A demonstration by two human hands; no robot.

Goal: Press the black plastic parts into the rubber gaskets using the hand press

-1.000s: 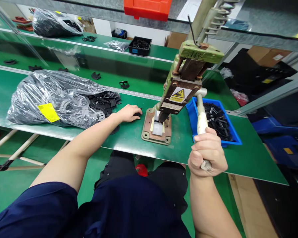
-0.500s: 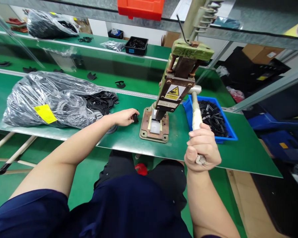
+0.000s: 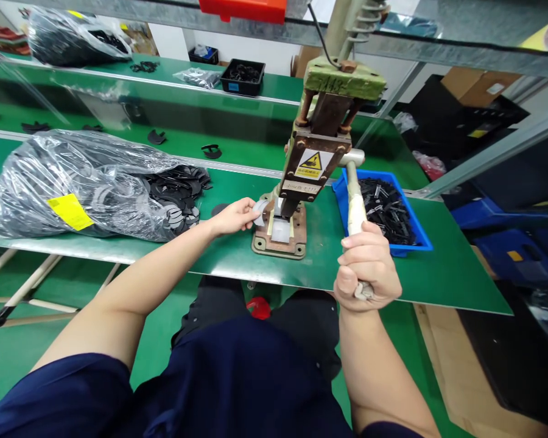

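Note:
My left hand (image 3: 235, 216) pinches a thin curved piece (image 3: 260, 213), its face shining pale grey in the light, at the left edge of the press base (image 3: 278, 248). A small pale plate (image 3: 281, 231) sits on that base, under the dark ram (image 3: 287, 207) of the green hand press (image 3: 344, 82). My right hand (image 3: 368, 267) is wrapped round the press's lever (image 3: 357, 210), which is covered in whitish tape. Behind my left hand a dark flat piece (image 3: 220, 208) lies on the green bench, partly hidden.
Left on the bench (image 3: 228, 258) lies a clear plastic bag (image 3: 73, 182) spilling black curved pieces (image 3: 178, 191). A blue bin (image 3: 427, 240) of small black parts stands right of the press. Several curved pieces lie behind the rail. A metal shelf (image 3: 411, 45) crosses above.
My left hand has moved right with the curved piece, from beside the press base to its edge, and the piece now shows a bright face. My right hand keeps its grip on the lever.

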